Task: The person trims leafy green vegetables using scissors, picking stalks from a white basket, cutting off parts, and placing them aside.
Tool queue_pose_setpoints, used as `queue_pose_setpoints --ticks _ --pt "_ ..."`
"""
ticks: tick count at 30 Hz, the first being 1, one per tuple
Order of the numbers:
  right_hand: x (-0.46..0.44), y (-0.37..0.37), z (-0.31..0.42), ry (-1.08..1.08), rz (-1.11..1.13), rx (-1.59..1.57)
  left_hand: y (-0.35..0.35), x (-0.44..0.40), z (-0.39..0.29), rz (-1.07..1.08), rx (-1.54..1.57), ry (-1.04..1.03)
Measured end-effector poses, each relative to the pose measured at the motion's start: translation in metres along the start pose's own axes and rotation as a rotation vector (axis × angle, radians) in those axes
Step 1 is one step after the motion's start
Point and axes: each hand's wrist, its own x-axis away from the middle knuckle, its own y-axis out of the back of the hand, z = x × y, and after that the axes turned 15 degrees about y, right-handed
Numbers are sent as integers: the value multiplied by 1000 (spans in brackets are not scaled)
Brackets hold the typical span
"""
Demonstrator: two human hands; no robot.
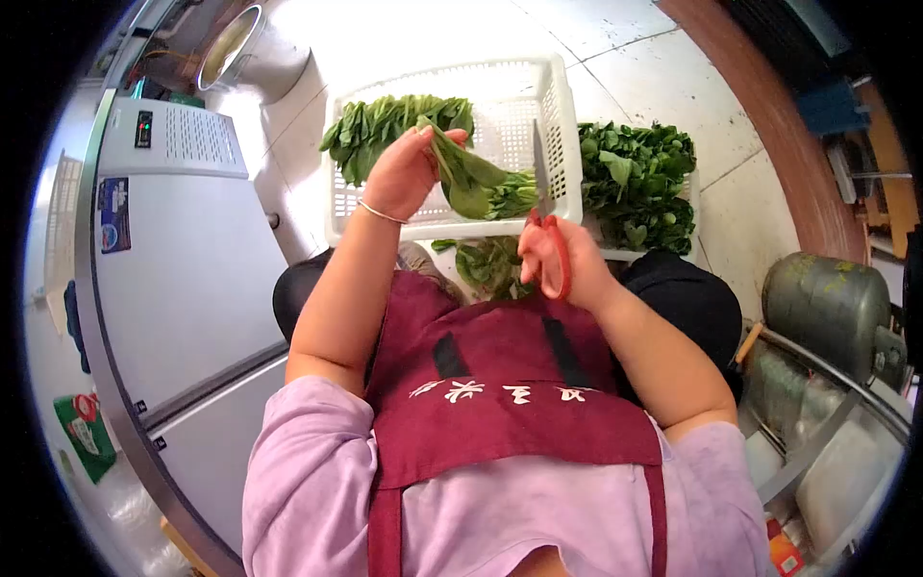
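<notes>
While the left hand (404,173) pinches a leafy bunch (469,183) over the white basket (433,231), its stems (514,196) pointing rightward, the nearer right hand (579,264) grips red-handled scissors (541,181) just beside the stem ends.

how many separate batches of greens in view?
4: pile in the white basket, bunch in the left hand, heap right of the basket, leaves between basket and apron. More may be hidden.

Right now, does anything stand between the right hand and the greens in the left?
Only the scissors in the right hand: their blade lies beside the stem ends of the greens; whether they touch, I cannot tell. Nothing else visible intervenes.
</notes>
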Motion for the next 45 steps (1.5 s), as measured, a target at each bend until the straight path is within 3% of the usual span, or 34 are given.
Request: queue_pose_setpoints --ticks 3,7,9,10,15,25,30,41,45 --pt "-3 1 -10 -35 7 60 -5 18 22 -27 118 114" --pt "-2 -6 -6 -151 135 338 -21 35 47 -159 -95 109" --pt "0 -7 -13 -183 197 402 -30 48 50 -126 -223 97" --pt "-3 -3 -29 -153 265 581 -31 52 54 -125 -221 100" --pt "0 -3 -44 -185 416 638 -26 64 67 -178 -240 241" --pt "6 -10 -37 -302 561 747 -17 70 78 -205 -626 328" --pt "14 -19 -30 -325 629 758 -17 81 95 -218 -551 392" --pt "18 -18 -68 -470 556 657 9 90 116 -239 -315 496" --pt "14 -19 -55 -470 507 715 5 92 107 -267 -208 436"
